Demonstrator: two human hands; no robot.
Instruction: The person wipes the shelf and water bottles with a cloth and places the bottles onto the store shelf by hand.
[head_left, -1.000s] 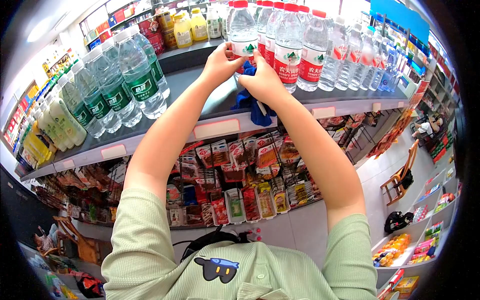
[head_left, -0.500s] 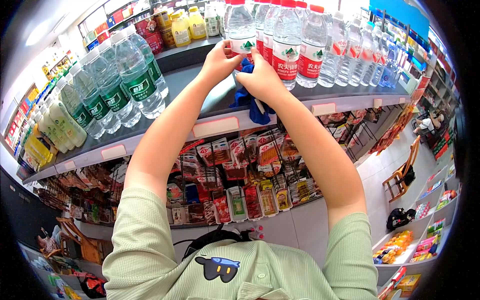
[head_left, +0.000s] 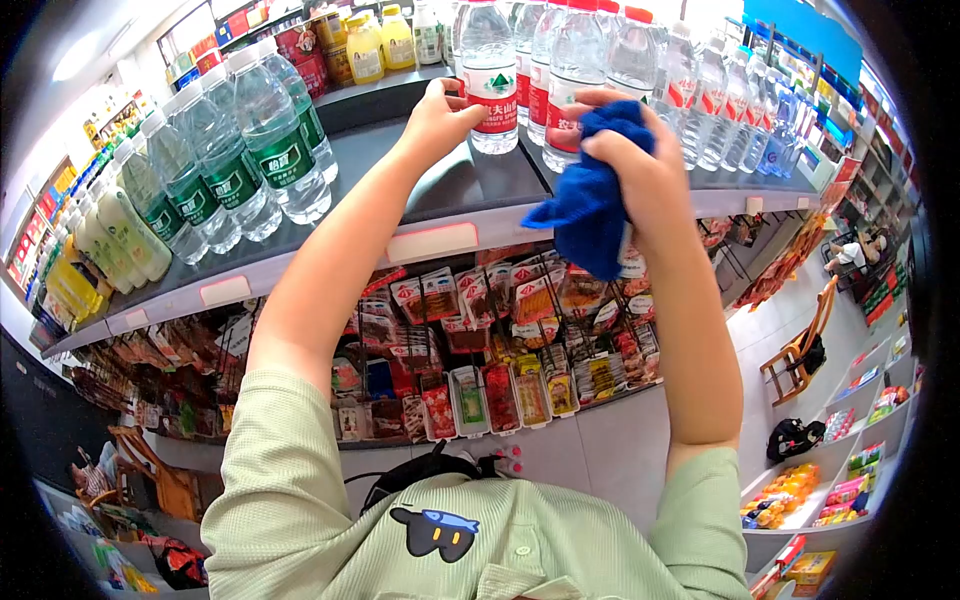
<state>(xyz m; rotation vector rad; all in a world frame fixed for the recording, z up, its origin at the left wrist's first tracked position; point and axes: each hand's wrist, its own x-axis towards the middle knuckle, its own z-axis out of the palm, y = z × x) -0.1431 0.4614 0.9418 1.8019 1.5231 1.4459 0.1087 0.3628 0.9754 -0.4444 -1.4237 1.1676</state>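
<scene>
A red-capped water bottle stands upright on the dark shelf top. My left hand grips its left side, the thumb lying over the red and white label and the other fingers partly hidden. A bunched blue cloth hangs from my right hand, which is closed around it. That hand is in front of another red-capped bottle, overlapping its label; whether the fingers touch it I cannot tell. More red-capped bottles are crowded behind these two.
Green-labelled water bottles line the shelf at left, and other clear bottles at right. White price tags run along the shelf edge. Packaged snacks hang below it. Wooden chairs are on the floor.
My right hand has moved right with the blue cloth, away from the gripped bottle and my left hand. That bottle now shows down to its base. My left hand has barely moved.
</scene>
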